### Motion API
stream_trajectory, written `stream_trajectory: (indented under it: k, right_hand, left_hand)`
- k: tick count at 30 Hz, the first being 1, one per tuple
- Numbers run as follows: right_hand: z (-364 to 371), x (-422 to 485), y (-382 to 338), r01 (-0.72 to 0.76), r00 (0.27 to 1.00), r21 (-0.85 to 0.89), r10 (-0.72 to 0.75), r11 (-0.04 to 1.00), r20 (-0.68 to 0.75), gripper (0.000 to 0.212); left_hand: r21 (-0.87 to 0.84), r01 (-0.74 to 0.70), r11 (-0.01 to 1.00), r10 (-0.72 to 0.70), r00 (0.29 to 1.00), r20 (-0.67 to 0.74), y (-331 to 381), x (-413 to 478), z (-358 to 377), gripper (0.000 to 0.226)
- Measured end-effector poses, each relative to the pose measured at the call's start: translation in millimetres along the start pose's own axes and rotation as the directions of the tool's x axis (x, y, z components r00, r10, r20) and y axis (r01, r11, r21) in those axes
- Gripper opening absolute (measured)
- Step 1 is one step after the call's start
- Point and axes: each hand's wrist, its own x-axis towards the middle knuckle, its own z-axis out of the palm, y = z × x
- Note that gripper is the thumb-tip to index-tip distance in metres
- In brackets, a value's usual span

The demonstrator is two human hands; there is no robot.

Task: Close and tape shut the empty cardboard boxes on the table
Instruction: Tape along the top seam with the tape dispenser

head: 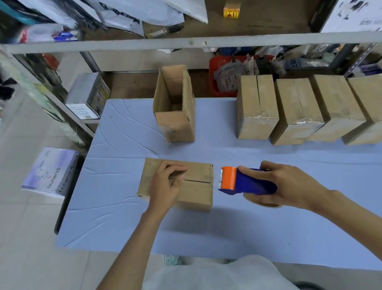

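While my left hand (168,183) presses the box (197,191) flaps flat on the bench (122,219), my right hand (290,182) grips the tape dispenser (247,181) just right of it (seam still bare), ready to seal.

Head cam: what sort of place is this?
Likely a small packing or shipping room: a row of taped cardboard boxes on the table, a tape dispenser in the right hand, plastic mailer bags on the shelf above.
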Motion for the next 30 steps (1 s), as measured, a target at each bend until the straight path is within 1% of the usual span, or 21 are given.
stream_trajectory:
  k: [6,11,15,24,28,30]
  right_hand:
    - [-2,0,4,-0.011,1.0,0.042,0.01,0.999,0.026,0.075]
    - [-7,-2,3,0.0,1.0,0.075,-0.002,0.997,0.026,0.081]
    - [-7,-3,4,0.016,1.0,0.069,-0.016,0.997,0.003,0.076]
    - [-9,-1,5,0.049,0.999,0.105,-0.05,0.993,0.013,0.076]
    - [-12,-6,17,0.042,0.999,0.071,-0.044,0.997,0.021,0.072]
    - [-15,-16,26,0.017,1.0,0.058,-0.018,0.998,0.013,0.07]
  left_hand:
    - [-0.003,0.025,1.0,-0.025,1.0,0.001,1,1,0,0.025]
    - [-0.006,0.041,0.999,-0.041,0.999,0.001,2,1,0,0.028]
    - [-0.007,0.053,0.999,-0.053,0.999,-0.001,3,1,0,0.03]
    - [-0.017,0.073,0.997,-0.073,0.997,0.01,6,0,0,0.027]
    - [-0.014,0.078,0.997,-0.077,0.997,0.022,5,0,-1,0.028]
    - [-0.009,0.079,0.997,-0.079,0.997,0.018,6,0,0,0.027]
